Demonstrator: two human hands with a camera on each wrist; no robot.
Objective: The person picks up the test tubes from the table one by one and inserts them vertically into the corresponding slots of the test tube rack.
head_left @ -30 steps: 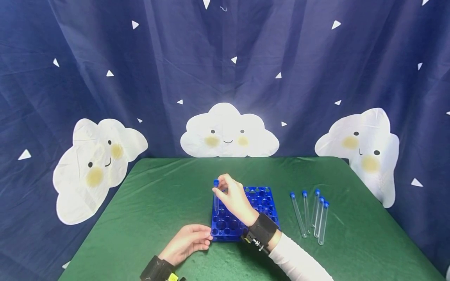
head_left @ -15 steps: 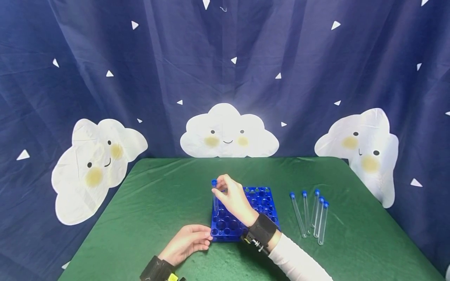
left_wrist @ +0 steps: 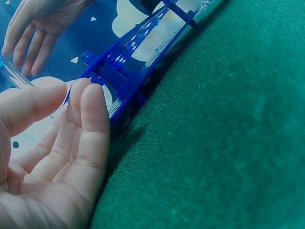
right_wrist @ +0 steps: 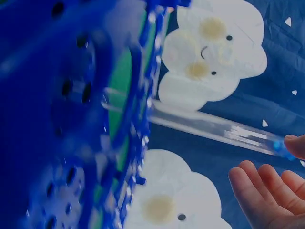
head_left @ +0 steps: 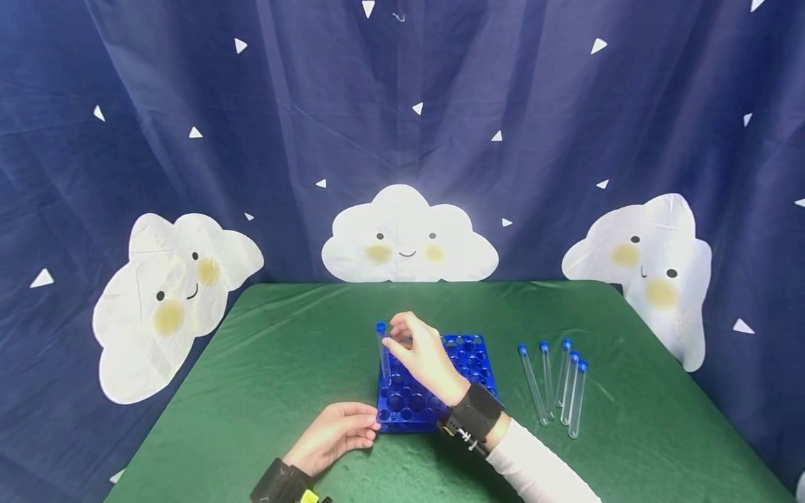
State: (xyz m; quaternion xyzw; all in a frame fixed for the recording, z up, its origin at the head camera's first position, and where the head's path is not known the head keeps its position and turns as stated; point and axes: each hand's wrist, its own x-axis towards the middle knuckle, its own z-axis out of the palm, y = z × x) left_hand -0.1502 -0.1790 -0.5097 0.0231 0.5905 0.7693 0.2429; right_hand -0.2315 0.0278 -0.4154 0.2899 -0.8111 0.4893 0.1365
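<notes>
Note tube [head_left: 384, 365] tilted in hole at left edge of rack [head_left: 411, 422], with thumb of spread right hand [head_left: 425, 356] at cap [head_left: 380, 326]; likely to stick crooked if pushed at that slant, despite pinch of left hand [head_left: 336, 433] on near-left corner. Smooth, clear, round-bottomed, against perforated blue plastic; likewise 5 more tubes [head_left: 532, 384] toward right edge of creased green table [head_left: 295, 356].

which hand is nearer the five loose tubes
Right: the right hand is above the rack, left of the tubes; the left hand is farther, at the rack's near left corner.
</notes>
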